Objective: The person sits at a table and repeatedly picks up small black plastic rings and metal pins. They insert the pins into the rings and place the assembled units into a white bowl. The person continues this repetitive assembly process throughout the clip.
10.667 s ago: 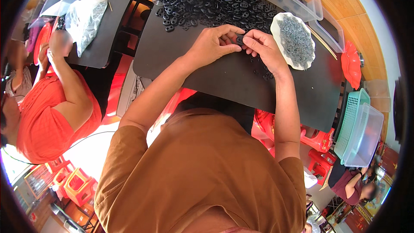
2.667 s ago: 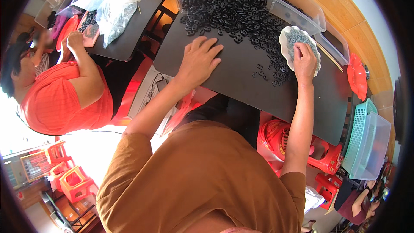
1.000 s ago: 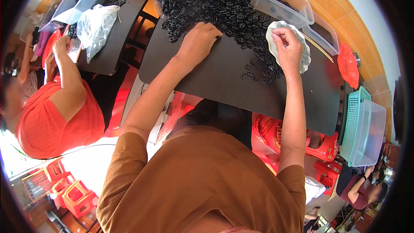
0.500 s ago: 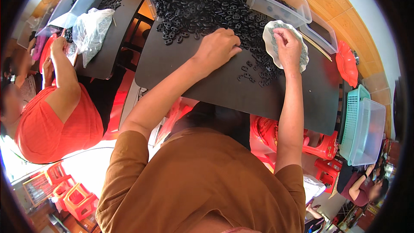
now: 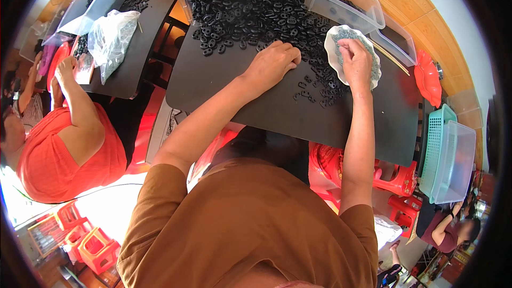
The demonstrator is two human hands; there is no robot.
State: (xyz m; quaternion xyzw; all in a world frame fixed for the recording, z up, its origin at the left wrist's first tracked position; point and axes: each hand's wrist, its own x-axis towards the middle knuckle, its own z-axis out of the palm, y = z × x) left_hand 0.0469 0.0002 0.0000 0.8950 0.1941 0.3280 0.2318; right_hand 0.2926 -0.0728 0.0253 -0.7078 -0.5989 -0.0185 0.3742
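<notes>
My left hand (image 5: pixel 273 65) rests low over the dark table (image 5: pixel 213 80), at the near edge of a big heap of black oval pieces with holes (image 5: pixel 248 0). Its fingers are curled together; what they hold, if anything, is hidden. Over a white scalloped bowl (image 5: pixel 333 64) on the right is my right hand (image 5: pixel 356 63), thumb and fingers pinched together. Small grey-green bits (image 5: pixel 346 33) fill the bowl. Nothing can be made out between those fingertips. Smaller black clip-like pieces (image 5: pixel 325 88) lie scattered between my two hands, left of the bowl.
Clear plastic bins (image 5: pixel 352 8) stand behind the bowl, beside thin sticks (image 5: pixel 392 56). A red dish (image 5: pixel 426 79) and a green basket (image 5: pixel 432 144) are at the right. On the left, a person in red (image 5: pixel 80 144) works at another table with a plastic bag (image 5: pixel 113 40).
My left hand has drawn slightly toward me and tipped its fingers lower. My right hand has barely shifted over the bowl. The arms of the person at the left have moved.
</notes>
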